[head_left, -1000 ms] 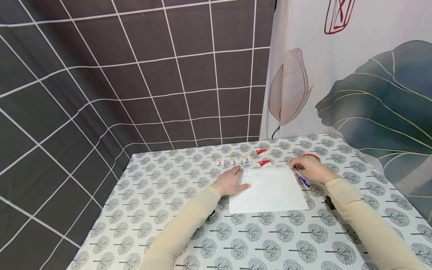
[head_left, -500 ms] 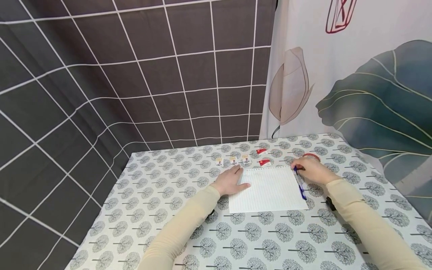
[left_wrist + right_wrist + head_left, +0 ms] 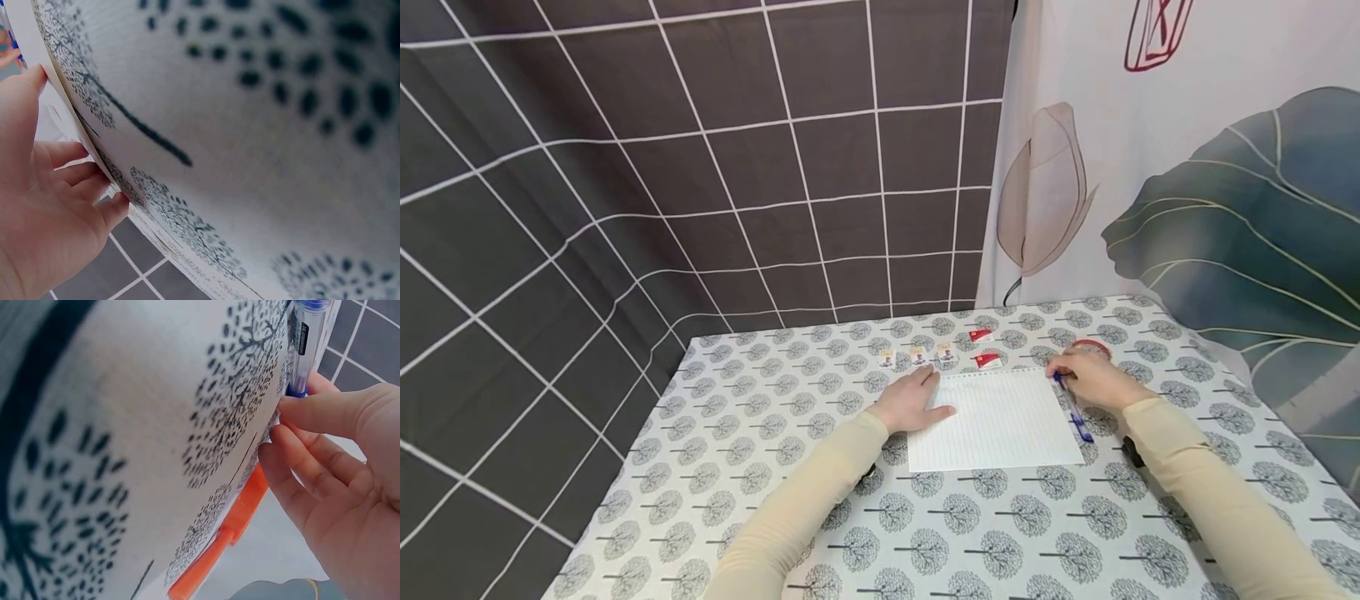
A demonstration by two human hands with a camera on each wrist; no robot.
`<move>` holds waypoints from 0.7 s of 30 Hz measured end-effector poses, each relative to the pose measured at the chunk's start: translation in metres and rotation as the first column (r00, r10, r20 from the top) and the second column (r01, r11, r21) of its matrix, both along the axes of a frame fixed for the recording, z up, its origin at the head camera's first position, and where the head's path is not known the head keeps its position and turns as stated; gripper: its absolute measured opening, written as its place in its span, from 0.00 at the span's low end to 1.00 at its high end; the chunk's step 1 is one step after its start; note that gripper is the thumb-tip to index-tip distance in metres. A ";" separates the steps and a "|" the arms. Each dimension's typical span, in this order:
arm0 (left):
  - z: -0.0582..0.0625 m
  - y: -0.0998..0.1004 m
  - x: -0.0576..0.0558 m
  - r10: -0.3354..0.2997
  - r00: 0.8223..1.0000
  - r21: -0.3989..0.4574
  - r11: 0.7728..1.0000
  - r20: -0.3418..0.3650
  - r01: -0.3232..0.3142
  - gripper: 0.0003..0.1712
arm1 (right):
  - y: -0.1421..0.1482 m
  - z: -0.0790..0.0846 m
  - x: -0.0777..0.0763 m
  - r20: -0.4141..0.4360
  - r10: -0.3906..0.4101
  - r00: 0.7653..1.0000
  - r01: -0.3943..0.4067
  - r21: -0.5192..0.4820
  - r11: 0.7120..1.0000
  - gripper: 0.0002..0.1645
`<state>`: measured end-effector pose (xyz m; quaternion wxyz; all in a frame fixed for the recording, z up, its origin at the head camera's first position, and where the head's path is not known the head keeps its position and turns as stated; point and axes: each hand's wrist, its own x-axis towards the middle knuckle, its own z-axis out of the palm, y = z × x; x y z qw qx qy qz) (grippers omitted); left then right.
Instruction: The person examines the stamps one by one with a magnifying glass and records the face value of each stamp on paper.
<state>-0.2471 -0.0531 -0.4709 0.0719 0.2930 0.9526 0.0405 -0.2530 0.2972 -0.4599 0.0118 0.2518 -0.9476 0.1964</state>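
My left hand (image 3: pixel 908 403) lies with its fingers spread and straight over the left edge of a white lined notepad (image 3: pixel 1000 425). In the left wrist view the same hand (image 3: pixel 59 181) has its fingertips along that edge. A clear-barrelled pen with blue ends (image 3: pixel 1077 417) lies slantwise at the pad's right edge. My right hand (image 3: pixel 1090 377) is at the pen's far end, at the pad's upper right corner. The right wrist view shows the thumb and fingers (image 3: pixel 303 412) pinching around the blue end of the pen (image 3: pixel 304 353).
A red-orange object (image 3: pixel 247 506) lies just beyond my right hand, mostly hidden by it in the head view. Behind the pad are two red-and-white pieces (image 3: pixel 987 360) and three small yellow-and-white pieces (image 3: pixel 917 357). A dark grid curtain (image 3: pixel 820 167) hangs behind the table.
The pen's near end has swung toward me, first in to the pad's edge, then slightly back out to the right. My hands have hardly moved.
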 end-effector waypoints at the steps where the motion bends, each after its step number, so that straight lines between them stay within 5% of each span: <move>1: 0.001 0.000 0.000 -0.002 1.000 -0.001 1.000 -0.003 0.002 0.49 | 0.000 0.000 0.000 0.001 0.000 1.000 0.000 -0.002 1.000 0.15; 21: 0.003 0.000 0.002 0.008 1.000 0.005 1.000 0.000 -0.008 0.49 | 0.004 0.020 0.001 -0.011 -0.030 0.999 0.029 -0.079 0.996 0.15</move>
